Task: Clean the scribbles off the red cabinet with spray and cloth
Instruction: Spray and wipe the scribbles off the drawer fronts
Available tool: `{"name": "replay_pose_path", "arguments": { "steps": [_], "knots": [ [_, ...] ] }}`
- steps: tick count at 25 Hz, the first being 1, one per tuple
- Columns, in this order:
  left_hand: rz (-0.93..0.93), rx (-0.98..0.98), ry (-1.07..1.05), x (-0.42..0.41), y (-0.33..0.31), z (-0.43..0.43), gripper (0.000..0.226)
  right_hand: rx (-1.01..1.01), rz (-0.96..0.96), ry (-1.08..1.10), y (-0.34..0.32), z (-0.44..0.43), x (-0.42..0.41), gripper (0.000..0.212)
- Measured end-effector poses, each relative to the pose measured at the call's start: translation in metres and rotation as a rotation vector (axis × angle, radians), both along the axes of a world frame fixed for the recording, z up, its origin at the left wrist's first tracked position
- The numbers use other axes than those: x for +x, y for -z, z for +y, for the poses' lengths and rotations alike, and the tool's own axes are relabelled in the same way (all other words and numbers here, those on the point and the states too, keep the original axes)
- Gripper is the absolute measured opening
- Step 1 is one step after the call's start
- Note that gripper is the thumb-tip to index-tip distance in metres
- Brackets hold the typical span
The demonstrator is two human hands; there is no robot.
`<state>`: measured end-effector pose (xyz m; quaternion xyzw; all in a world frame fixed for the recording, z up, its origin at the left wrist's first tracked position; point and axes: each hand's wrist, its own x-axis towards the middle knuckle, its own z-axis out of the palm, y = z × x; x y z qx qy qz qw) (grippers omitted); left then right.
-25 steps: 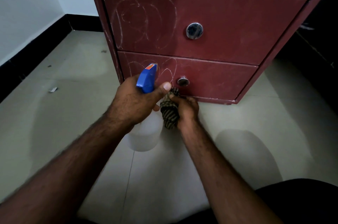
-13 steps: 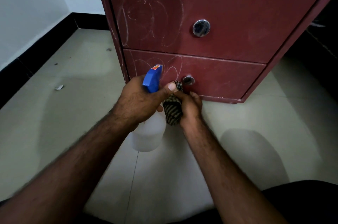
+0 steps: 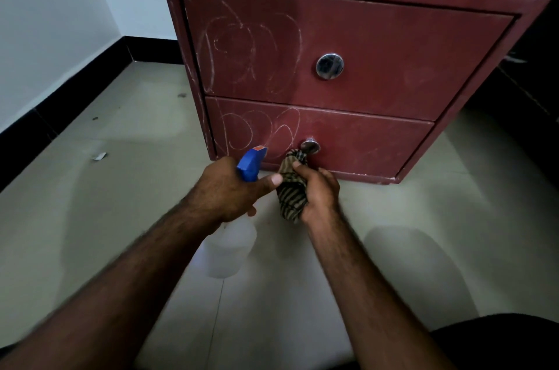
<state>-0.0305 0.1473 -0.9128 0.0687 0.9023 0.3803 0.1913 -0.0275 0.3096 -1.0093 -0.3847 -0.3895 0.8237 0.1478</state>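
Spray bottle [image 3: 230, 251]: the clear body hangs over the tiled floor [image 3: 121, 194], blue head up, nozzle aimed at the bottom-left of the red cabinet [image 3: 393, 46]. It is held off the floor, so a slack grip would likely drop it.
Left hand [image 3: 227, 191]: fingers are wrapped round the bottle's neck, thumb stretched toward the cloth. Whether a finger sits on the trigger is hidden.
Right hand [image 3: 320, 191]: closed round a bunched striped cloth [image 3: 290, 194], just beside the nozzle and in front of the cabinet's bottom edge.
Risk, aim: the cloth sits so near the nozzle that a squeeze may wet cloth or thumb instead of the marks.
Lower scribbles [image 3: 257, 133]: pale loops on the left half of the lower drawer, left of the lower knob [image 3: 310, 146]; uncleaned and probably first.
Risk, runoff: too much spray could run down onto the floor.
Upper scribbles [image 3: 248, 49]: bigger loops on the left half of the upper drawer, well left of the upper knob [image 3: 329, 66]. In this dim light, faint strokes near the left edge could be missed.
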Motion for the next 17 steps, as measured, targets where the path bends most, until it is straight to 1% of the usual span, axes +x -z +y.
{"name": "replay_pose_path", "arguments": {
  "steps": [2,6,7,8,11,12,13,14,15,16,17],
  "knots": [
    [0.027,0.038,0.026,0.001,-0.004,0.0,0.053,-0.009,0.01,-0.012,-0.001,0.001,0.0,0.035],
    [0.087,0.081,0.069,0.005,-0.01,0.004,0.05,-0.001,-0.012,-0.061,-0.004,0.0,0.002,0.01],
    [0.095,0.083,0.062,0.005,-0.01,0.005,0.048,0.009,-0.025,-0.064,-0.006,0.002,0.002,0.01],
    [0.101,0.083,0.055,0.005,-0.01,0.005,0.045,0.023,-0.033,-0.067,-0.006,0.004,0.002,0.016],
    [0.124,0.086,0.039,0.004,-0.013,0.005,0.04,0.085,-0.019,-0.106,-0.004,0.008,0.004,0.042],
    [0.128,0.091,0.033,0.004,-0.014,0.004,0.04,0.102,-0.013,-0.111,-0.002,0.009,0.005,0.048],
    [0.129,0.093,0.029,0.005,-0.014,0.003,0.041,0.105,-0.005,-0.12,-0.001,0.01,0.005,0.049],
    [0.129,0.09,0.026,0.005,-0.014,0.003,0.043,0.088,0.004,-0.14,-0.002,0.012,0.005,0.042],
    [0.124,0.089,0.027,0.005,-0.014,0.002,0.044,0.02,0.014,-0.169,-0.003,0.014,0.005,0.03],
    [0.114,0.093,0.028,0.005,-0.014,0.002,0.046,-0.095,0.022,-0.212,-0.004,0.014,0.007,0.019],
    [0.104,0.104,0.025,0.005,-0.014,0.003,0.048,-0.219,0.045,-0.236,-0.006,0.013,0.01,0.02]
  ]
}}
